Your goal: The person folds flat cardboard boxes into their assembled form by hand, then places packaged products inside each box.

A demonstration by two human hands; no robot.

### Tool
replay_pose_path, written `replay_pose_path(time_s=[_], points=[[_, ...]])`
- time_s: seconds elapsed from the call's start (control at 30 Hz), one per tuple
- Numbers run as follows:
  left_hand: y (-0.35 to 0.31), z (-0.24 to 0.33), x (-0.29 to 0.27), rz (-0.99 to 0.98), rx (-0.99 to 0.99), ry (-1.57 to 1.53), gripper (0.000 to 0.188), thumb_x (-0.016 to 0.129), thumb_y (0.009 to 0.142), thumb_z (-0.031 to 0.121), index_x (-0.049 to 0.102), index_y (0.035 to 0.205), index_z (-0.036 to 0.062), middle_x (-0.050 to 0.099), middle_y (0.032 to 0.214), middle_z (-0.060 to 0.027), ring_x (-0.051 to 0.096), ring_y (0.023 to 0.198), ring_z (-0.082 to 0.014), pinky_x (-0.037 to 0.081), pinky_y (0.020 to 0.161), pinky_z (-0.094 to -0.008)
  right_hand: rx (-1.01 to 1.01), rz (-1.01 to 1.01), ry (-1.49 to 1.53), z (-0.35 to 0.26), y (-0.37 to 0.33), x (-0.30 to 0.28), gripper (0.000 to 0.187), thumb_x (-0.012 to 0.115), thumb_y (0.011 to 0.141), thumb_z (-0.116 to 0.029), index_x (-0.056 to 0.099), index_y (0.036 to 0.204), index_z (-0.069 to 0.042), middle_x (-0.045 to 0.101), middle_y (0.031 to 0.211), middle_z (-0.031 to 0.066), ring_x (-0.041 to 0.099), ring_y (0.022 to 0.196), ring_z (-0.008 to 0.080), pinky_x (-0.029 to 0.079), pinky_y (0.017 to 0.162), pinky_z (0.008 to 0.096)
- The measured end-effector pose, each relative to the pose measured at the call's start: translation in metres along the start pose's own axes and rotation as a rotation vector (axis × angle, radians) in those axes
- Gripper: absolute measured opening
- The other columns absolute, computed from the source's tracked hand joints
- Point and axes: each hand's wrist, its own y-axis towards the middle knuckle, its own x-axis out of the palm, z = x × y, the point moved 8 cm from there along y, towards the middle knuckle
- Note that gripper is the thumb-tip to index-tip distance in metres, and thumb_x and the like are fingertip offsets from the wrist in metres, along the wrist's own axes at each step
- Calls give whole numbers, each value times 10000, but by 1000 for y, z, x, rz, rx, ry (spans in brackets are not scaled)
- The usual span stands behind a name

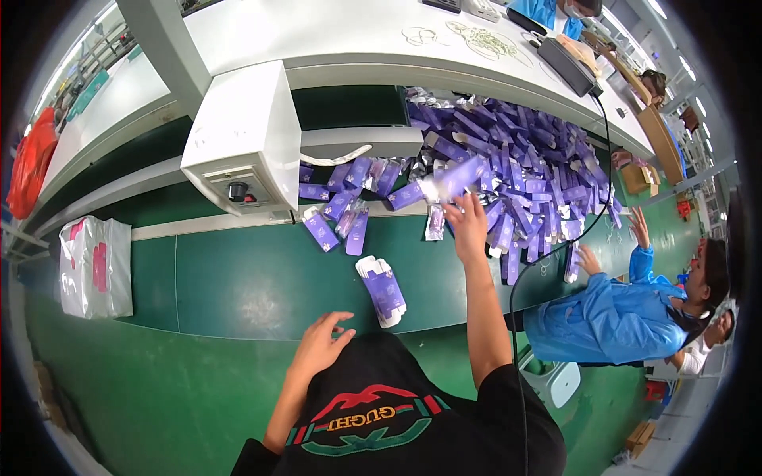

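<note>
My left hand [321,343] is at the table's near edge, holding nothing, its fingers loosely bent and apart. Just beyond it lies a stack of flattened purple cartons [384,293] with white end flaps. My right hand [469,222] reaches forward over the green table, fingers apart. Right past its fingertips is a motion-blurred purple carton [459,179] with a white end; the hand itself looks sharp, and the carton appears to be off the fingers. Beyond and to the right spreads a large heap of purple cartons [548,166], with silvery pouches among them.
A white machine box with a knob [238,174] stands at the left of the green table [238,278]. Farther left sits a white plastic-wrapped package [95,268]. A black cable [514,297] hangs across the right side. A co-worker in blue [611,321] reaches toward the heap near a stool [556,382].
</note>
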Motion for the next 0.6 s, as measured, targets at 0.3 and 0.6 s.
replay_pose_path(time_s=[0.3,0.6], points=[[-3,2,-2,29,-50,-9,343,664,881,203,585,1196,94,622,1105,-156,661,925,-289,556,748,-373,26,-385,-1563,163,-118,-17,810,723,707,-650,597,1125,32,672,1007,220,669,962,357,538,820,428],[6,-2,-9,84,-116,87,479,705,862,252,543,1270,59,607,1206,-173,644,1031,-308,550,809,-379,-342,-268,-1439,113,-159,-24,285,723,818,-267,573,717,-46,608,731,142,626,647,358,490,557,473]])
